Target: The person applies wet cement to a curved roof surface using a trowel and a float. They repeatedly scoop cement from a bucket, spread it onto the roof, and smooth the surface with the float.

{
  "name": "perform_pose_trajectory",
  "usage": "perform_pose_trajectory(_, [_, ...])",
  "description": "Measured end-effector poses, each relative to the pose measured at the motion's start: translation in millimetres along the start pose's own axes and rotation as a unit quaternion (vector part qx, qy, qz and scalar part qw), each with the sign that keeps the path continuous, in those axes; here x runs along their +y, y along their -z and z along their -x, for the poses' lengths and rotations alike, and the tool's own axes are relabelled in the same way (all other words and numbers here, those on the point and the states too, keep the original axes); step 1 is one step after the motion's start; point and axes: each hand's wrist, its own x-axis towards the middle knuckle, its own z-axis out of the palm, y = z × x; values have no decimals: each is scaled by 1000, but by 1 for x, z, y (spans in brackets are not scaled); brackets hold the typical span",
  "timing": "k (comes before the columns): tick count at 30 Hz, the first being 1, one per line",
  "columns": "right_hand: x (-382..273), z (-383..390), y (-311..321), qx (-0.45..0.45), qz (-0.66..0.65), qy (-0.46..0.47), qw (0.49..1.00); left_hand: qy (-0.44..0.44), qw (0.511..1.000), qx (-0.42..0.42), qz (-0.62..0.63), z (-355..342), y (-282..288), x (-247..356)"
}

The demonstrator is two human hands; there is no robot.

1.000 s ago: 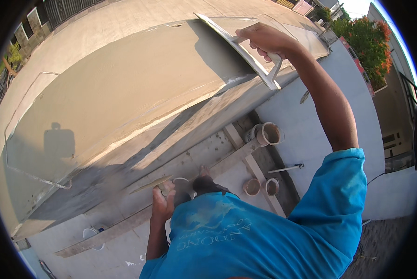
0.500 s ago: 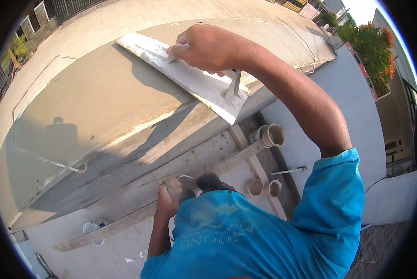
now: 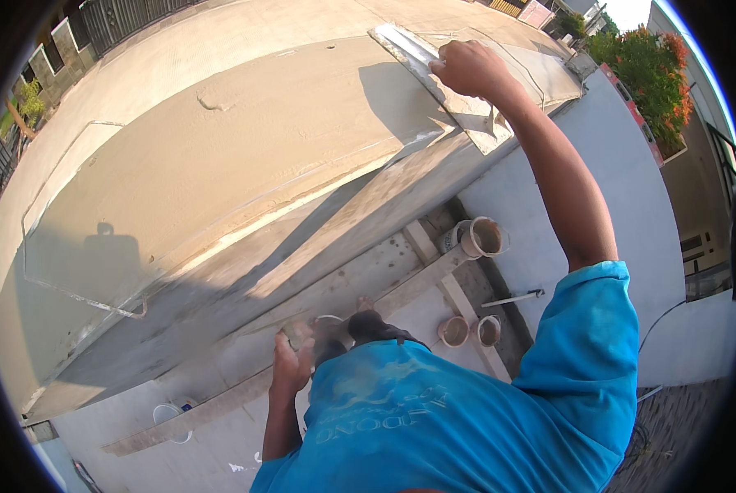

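Note:
My right hand [image 3: 471, 70] is wrapped round the handle of a long, pale plastering float [image 3: 460, 108]. The float tilts over the far right part of a wall coated with smooth, beige mortar [image 3: 245, 140], and its shadow falls on the coat just to its left. Lower down, my left hand [image 3: 290, 366], held close in front of my body, is closed round a small greyish thing [image 3: 296, 333]. That thing is blurred, so I cannot make out its kind.
Below, mortar-stained buckets [image 3: 483, 238] stand by a plank [image 3: 421, 283], with two smaller pots [image 3: 453, 331] nearby. A white bucket [image 3: 171, 421] is at lower left. Bent metal rods [image 3: 80, 297] lie at both ends of the mortar. A white wall [image 3: 598, 205] rises at right.
My right hand has moved the float to the right along the mortar, uncovering the smoothed middle, where a small raised mark shows. My left hand stays low, nearly in place.

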Motion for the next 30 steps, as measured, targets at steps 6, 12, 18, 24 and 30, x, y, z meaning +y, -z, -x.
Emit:
perform_pose_trajectory(6, [60, -19, -10, 7, -19, -51, 999, 1, 1000, 16, -8, 3, -10, 5])
perform_pose_trajectory(12, [144, -36, -26, -71, -97, -123, 985, -14, 1000, 23, -7, 8, -19, 0])
perform_pose_trajectory(18, [81, -14, -18, -114, -279, -20, 953, -16, 1000, 18, 4, 2, -29, -1])
perform_pose_trajectory(24, [131, -30, -12, -66, -300, -114, 945, -48, 998, -12, -34, -10, -32, 10])
perform_pose_trajectory(30, [170, -55, -37, -110, -302, -148, 935, -15, 999, -17, -46, -4, -25, 14])
